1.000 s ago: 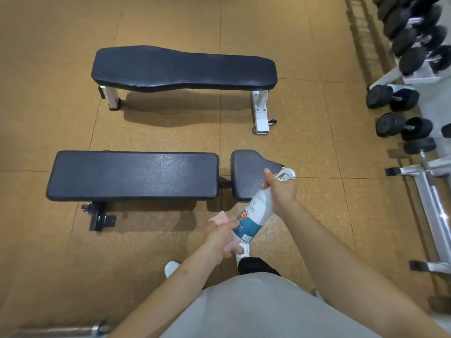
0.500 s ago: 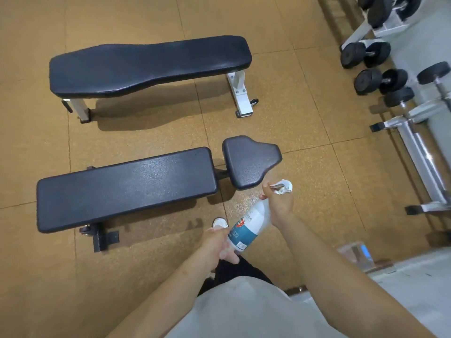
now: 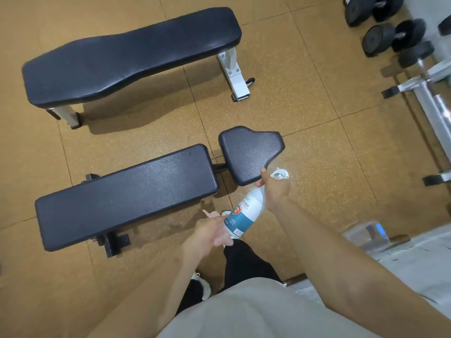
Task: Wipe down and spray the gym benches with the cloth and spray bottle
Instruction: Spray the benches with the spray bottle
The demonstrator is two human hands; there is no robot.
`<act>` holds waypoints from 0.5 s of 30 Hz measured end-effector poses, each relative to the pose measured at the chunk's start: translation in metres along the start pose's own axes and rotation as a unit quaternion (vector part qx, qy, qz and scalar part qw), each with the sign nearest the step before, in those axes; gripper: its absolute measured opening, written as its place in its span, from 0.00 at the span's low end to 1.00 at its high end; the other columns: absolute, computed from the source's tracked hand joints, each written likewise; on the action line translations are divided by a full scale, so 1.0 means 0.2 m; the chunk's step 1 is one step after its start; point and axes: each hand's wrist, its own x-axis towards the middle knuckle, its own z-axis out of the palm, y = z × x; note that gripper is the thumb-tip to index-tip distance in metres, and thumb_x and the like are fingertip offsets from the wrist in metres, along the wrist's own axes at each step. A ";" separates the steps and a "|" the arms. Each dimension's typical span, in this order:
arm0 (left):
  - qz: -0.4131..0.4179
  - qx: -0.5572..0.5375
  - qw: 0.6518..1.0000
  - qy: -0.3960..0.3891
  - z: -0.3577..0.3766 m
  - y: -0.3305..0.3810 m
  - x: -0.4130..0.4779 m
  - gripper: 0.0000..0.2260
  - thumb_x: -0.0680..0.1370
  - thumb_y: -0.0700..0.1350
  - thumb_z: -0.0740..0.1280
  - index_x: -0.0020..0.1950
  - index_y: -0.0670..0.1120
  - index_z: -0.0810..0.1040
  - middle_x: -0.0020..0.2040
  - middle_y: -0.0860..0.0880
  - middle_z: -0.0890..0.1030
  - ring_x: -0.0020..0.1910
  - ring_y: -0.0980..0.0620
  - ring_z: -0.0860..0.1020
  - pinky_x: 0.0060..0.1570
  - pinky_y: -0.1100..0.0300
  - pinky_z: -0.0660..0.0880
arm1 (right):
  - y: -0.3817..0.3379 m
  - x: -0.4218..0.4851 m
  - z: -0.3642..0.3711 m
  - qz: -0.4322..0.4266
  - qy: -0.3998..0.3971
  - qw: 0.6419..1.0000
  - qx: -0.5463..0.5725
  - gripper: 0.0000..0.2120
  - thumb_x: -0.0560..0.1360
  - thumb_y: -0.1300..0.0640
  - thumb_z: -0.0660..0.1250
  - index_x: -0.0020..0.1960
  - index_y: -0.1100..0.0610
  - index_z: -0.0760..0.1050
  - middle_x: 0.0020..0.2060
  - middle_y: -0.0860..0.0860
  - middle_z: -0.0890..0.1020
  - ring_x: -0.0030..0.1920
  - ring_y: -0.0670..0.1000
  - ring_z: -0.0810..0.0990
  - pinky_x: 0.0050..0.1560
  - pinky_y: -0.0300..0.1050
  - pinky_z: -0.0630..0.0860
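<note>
Two black padded benches stand on the tan floor: a near bench (image 3: 127,196) with a separate seat pad (image 3: 249,154) at its right end, and a far bench (image 3: 131,54) on white legs. My right hand (image 3: 275,191) grips the neck of a white spray bottle (image 3: 244,215) with a teal label; its white trigger head points toward the seat pad. My left hand (image 3: 210,228) holds a pale pink cloth (image 3: 219,237) bunched against the bottle's base.
A dumbbell rack (image 3: 427,93) with black dumbbells (image 3: 390,37) fills the upper right. A pale platform edge (image 3: 402,259) with a clear box (image 3: 366,235) lies at the lower right. My legs and shoe (image 3: 202,286) are below the hands.
The view has swung and tilted, so both benches now lie slanted and sit higher left. Both hands keep their hold on bottle and cloth, close to the seat pad's near corner.
</note>
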 end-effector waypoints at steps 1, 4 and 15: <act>-0.008 0.003 1.000 -0.006 0.00 0.00 -0.03 0.07 0.83 0.40 0.67 0.46 0.41 0.75 0.48 0.42 0.83 0.39 0.45 0.82 0.40 0.52 0.77 | 0.00 0.00 0.00 -0.003 0.002 1.000 -0.011 0.18 0.73 0.50 0.78 0.52 0.62 0.76 0.29 0.53 0.83 0.31 0.51 0.82 0.45 0.50 0.83; -0.018 0.015 0.999 -0.029 -0.08 -0.05 -0.04 0.08 0.85 0.42 0.63 0.48 0.39 0.76 0.42 0.44 0.82 0.42 0.44 0.81 0.42 0.54 0.77 | 0.03 -0.05 0.04 -0.008 -0.043 0.999 -0.023 0.17 0.73 0.52 0.78 0.54 0.61 0.78 0.38 0.56 0.85 0.30 0.51 0.82 0.42 0.50 0.83; 0.030 -0.035 0.999 0.009 -0.79 -0.28 -0.05 0.11 0.81 0.45 0.71 0.60 0.42 0.76 0.49 0.41 0.83 0.47 0.39 0.86 0.53 0.42 0.84 | 0.42 -0.55 0.51 -0.034 -0.107 0.992 -0.049 0.15 0.73 0.52 0.78 0.54 0.57 0.77 0.40 0.54 0.85 0.36 0.51 0.83 0.50 0.52 0.82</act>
